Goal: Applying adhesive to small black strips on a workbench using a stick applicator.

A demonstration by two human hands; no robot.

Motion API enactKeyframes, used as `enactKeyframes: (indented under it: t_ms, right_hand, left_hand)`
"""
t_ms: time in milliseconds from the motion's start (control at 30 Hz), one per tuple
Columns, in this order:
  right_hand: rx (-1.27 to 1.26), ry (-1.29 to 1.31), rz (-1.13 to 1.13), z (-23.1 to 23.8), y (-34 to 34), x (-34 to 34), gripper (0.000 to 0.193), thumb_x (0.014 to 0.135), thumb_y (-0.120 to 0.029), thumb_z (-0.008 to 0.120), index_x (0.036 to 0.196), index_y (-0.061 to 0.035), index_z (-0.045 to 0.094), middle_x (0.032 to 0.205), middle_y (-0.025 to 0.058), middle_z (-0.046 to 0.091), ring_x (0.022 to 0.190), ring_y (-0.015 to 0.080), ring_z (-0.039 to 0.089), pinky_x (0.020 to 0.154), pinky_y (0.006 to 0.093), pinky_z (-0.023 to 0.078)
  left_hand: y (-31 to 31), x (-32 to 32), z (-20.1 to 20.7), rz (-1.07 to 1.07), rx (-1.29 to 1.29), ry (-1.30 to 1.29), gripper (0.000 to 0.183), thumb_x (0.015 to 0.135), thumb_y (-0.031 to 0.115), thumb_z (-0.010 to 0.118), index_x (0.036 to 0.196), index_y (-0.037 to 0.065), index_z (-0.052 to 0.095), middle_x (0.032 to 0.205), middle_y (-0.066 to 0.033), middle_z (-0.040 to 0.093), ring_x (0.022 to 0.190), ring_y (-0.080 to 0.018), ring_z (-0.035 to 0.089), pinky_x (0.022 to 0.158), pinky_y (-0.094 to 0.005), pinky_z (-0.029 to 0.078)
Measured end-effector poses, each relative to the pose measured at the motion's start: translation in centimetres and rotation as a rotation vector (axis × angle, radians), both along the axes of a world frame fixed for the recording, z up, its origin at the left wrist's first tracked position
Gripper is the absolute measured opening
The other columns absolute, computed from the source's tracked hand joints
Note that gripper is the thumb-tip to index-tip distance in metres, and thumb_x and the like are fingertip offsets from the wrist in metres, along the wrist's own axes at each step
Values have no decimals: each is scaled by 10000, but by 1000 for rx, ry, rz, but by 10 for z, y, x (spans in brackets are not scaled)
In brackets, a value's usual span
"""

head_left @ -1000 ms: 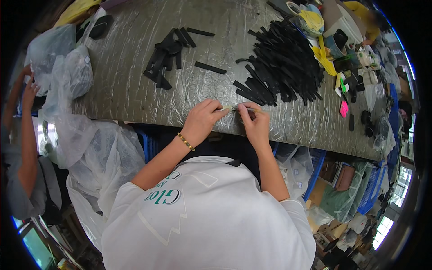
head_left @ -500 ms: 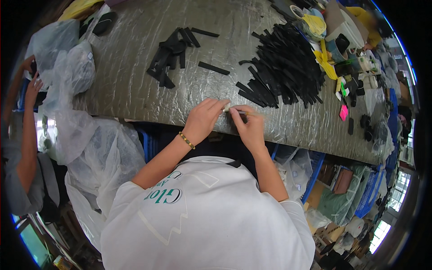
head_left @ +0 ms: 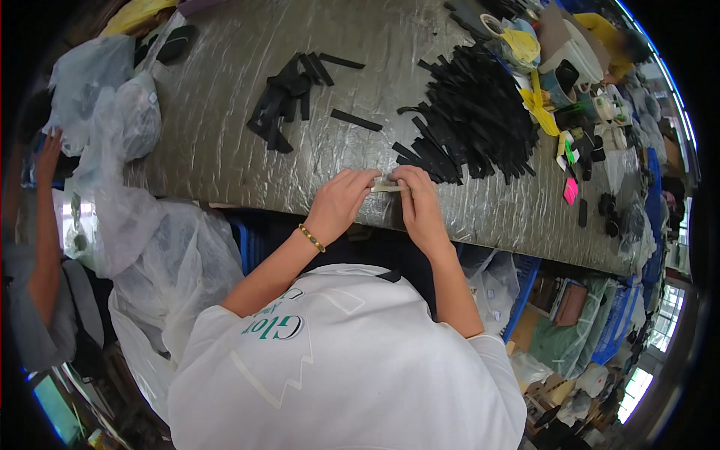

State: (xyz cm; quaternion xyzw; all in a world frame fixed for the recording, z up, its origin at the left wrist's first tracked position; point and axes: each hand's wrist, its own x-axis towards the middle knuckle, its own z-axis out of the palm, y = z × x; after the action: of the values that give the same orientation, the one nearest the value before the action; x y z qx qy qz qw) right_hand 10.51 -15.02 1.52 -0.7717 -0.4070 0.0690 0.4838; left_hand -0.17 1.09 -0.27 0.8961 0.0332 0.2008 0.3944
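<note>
Close to the near edge of the table, my left hand (head_left: 341, 198) and my right hand (head_left: 421, 204) face each other with bent fingers. A short, narrow pale strip (head_left: 386, 189) runs level between them, its ends pinched at the fingertips. Its exact kind is too small to make out. Beyond my hands lies a single black strip (head_left: 356, 120). To its left is a loose heap of black strips (head_left: 279, 105), some folded over one another. A much bigger pile of black strips (head_left: 480, 112) spreads out to the right.
Clear plastic bags (head_left: 176, 259) hang along the table's left side, near another person's arm (head_left: 46, 217). Tape rolls, tubs and a yellow strap (head_left: 538, 105) crowd the right side, with a pink tag (head_left: 571, 191) nearer me. Blue crates (head_left: 521, 289) stand below the table.
My right hand has turned and stopped its blurred motion, with its fingers now over the strip. The pale strip shows longer and level between both hands. The other person's hands have shifted.
</note>
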Motion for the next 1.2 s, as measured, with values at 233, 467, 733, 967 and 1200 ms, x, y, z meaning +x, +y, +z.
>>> enactKeyframes:
  t_ms: [233,467,733,967,1200]
  right_hand:
    - [-248,-207,119,0,-3,12,276,838,-7,670,1100,-34,585,1166,133,541,1107,331,539,913,420,422]
    - [-117,-80,158,12,13,17,261,847,18,666,1089,-29,581,1165,133,528,1136,340,541,972,398,427]
    - [-12,-103,38,10,16,8,283,859,-55,686,1129,-36,603,1167,136,548,1102,344,549,933,428,438]
    - [-217,-377,91,-11,-21,4,243,854,-141,726,1079,-54,697,1158,96,600,1021,314,569,863,418,452]
    - [-241,-492,-125,-9,-42,36,294,819,-160,742,1093,-68,689,1114,81,601,991,295,573,815,421,451]
  left_hand:
    - [4,1,3,-37,-8,-93,197,852,30,666,1049,45,654,998,-125,671,947,-334,630,840,-401,504]
    - [35,5,15,-60,-116,38,171,839,82,708,993,47,644,981,-111,660,950,-326,618,831,-388,492]
    - [71,30,16,-23,93,-159,138,841,96,713,948,38,647,979,-114,676,951,-331,638,819,-381,510]
    - [102,75,2,-105,217,-61,137,860,104,685,983,55,652,1007,-99,671,979,-311,624,857,-398,507]
    - [61,37,1,-128,242,-54,129,865,90,672,985,40,675,1013,-100,657,963,-312,621,839,-398,515]
